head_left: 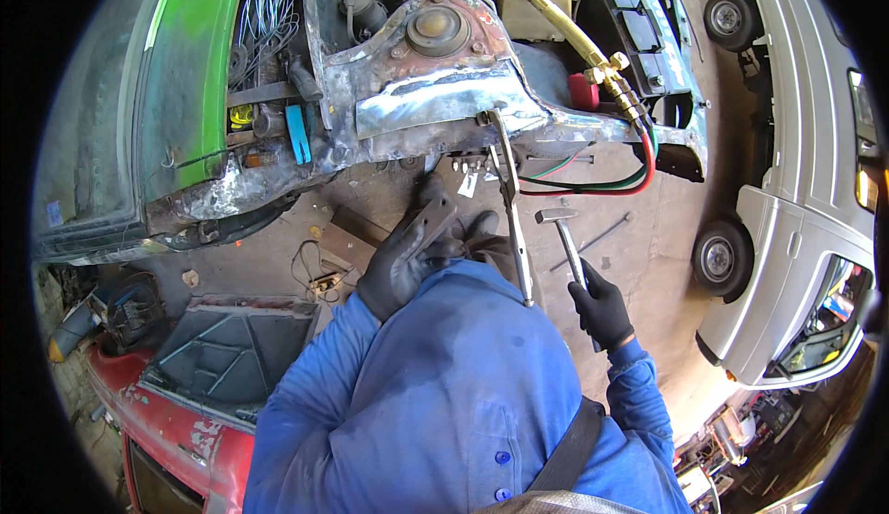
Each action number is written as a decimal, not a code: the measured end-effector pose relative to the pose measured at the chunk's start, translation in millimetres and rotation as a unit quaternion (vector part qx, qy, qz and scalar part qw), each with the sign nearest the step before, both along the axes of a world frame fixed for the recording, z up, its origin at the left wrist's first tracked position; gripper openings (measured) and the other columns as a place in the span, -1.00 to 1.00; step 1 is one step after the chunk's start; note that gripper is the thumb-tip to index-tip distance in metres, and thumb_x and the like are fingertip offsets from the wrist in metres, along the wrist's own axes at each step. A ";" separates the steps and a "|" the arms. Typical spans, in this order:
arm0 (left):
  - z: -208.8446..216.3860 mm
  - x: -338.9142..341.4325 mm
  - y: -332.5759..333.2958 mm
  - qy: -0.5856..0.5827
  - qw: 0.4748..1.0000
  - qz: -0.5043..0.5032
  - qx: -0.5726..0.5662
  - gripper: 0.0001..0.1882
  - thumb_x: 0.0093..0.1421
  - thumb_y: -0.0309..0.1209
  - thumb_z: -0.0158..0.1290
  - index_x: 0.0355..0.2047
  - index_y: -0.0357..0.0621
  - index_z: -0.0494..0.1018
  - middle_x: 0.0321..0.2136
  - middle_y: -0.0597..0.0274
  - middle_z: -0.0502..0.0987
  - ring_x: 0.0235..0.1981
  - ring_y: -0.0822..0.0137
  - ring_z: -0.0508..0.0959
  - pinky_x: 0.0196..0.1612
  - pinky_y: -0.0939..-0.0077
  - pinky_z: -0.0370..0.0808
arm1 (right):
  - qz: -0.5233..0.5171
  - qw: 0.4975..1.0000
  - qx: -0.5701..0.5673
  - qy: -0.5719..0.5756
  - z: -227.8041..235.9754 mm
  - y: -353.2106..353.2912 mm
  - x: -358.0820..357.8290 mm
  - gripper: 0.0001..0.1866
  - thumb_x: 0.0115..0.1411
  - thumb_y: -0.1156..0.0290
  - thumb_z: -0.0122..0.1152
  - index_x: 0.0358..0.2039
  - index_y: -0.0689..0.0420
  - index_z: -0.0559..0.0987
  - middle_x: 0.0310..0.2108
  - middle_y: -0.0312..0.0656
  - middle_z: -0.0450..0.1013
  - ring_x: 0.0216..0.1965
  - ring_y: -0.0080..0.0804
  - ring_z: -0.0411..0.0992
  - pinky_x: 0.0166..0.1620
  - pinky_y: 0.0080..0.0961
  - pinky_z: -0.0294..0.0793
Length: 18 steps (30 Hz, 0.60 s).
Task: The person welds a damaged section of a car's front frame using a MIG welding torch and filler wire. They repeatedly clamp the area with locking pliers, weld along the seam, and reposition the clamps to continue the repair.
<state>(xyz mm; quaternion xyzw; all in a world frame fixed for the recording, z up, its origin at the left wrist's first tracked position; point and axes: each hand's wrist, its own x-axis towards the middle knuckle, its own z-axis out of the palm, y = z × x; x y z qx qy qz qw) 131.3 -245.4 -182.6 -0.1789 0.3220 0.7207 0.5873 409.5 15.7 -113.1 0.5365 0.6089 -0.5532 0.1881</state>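
My right hand (603,309), in a black glove, is closed round the handle of a hammer (557,218), its head up and away from me. In my black-gloved left hand (389,278) is a flat dark metal piece (431,225) with a small hole, partly hidden by the fingers. Between the hands, long-handled locking clamp pliers (511,194) grip the lower edge of a bare, shiny metal patch (435,105) on the car's inner wing. Above the patch is the rusty strut tower (438,31). Neither hand touches the car.
A brass gas torch (565,25) with red and green hoses (648,167) lies across the engine bay beside a battery (639,32). A blue tool (297,134) rests near the green door pillar. A rod (602,236) lies on the floor. A white van (796,236) stands right, a red car (194,431) left.
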 end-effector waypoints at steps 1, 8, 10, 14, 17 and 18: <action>-16.8 4.2 9.7 0.018 1.000 0.004 -0.005 -0.45 0.50 -0.10 0.13 0.39 -0.04 0.39 0.15 0.19 0.58 0.00 0.31 0.62 0.02 0.29 0.59 | 0.020 1.000 0.009 -0.003 7.2 4.0 0.0 -0.34 0.42 0.28 0.35 0.48 0.11 0.44 -0.48 -0.34 0.50 -0.52 -0.67 0.40 -0.47 -0.52 0.45; -117.6 1.6 90.7 0.117 0.985 0.088 0.085 -0.48 0.52 -0.23 0.08 0.44 0.07 0.38 0.09 0.38 0.58 -0.01 0.40 0.56 0.02 0.29 0.56 | 0.154 0.981 0.110 0.037 46.6 31.3 17.2 -0.33 0.38 0.36 0.41 0.46 0.17 0.45 0.01 -0.06 0.70 -0.09 -0.59 0.60 0.01 -0.46 0.61; -132.7 5.0 116.3 0.153 0.971 0.139 0.121 -0.50 0.51 -0.27 0.09 0.42 0.06 0.40 0.08 0.38 0.59 -0.03 0.40 0.58 0.04 0.30 0.57 | 0.171 0.976 0.127 0.055 56.7 39.1 27.4 -0.33 0.36 0.39 0.42 0.45 0.18 0.46 0.10 0.05 0.68 0.04 -0.56 0.62 0.12 -0.45 0.60; -141.9 -3.9 141.4 0.062 0.967 0.195 0.152 -0.53 0.47 -0.32 0.11 0.36 0.01 0.45 0.07 0.30 0.64 -0.07 0.33 0.61 0.10 0.36 0.56 | 0.199 0.967 0.147 0.058 71.9 50.6 35.3 -0.33 0.34 0.41 0.44 0.44 0.17 0.48 0.00 0.04 0.70 -0.03 -0.58 0.62 0.08 -0.46 0.60; -142.1 -10.5 145.2 0.099 0.964 0.171 0.179 -0.64 0.45 -0.36 0.11 0.22 -0.04 0.53 -0.04 0.28 0.66 -0.03 0.31 0.63 0.10 0.29 0.55 | 0.206 0.965 0.146 0.066 85.1 59.8 26.5 -0.32 0.34 0.41 0.44 0.44 0.16 0.47 -0.19 -0.08 0.68 -0.20 -0.64 0.58 -0.04 -0.50 0.60; -143.7 -12.4 148.2 0.100 0.962 0.176 0.183 -0.67 0.45 -0.36 0.11 0.19 -0.04 0.55 -0.06 0.29 0.66 -0.04 0.32 0.63 0.09 0.28 0.55 | 0.215 0.962 0.152 0.074 88.1 63.8 19.9 -0.32 0.34 0.41 0.44 0.45 0.16 0.47 -0.26 -0.13 0.65 -0.26 -0.66 0.54 -0.09 -0.52 0.59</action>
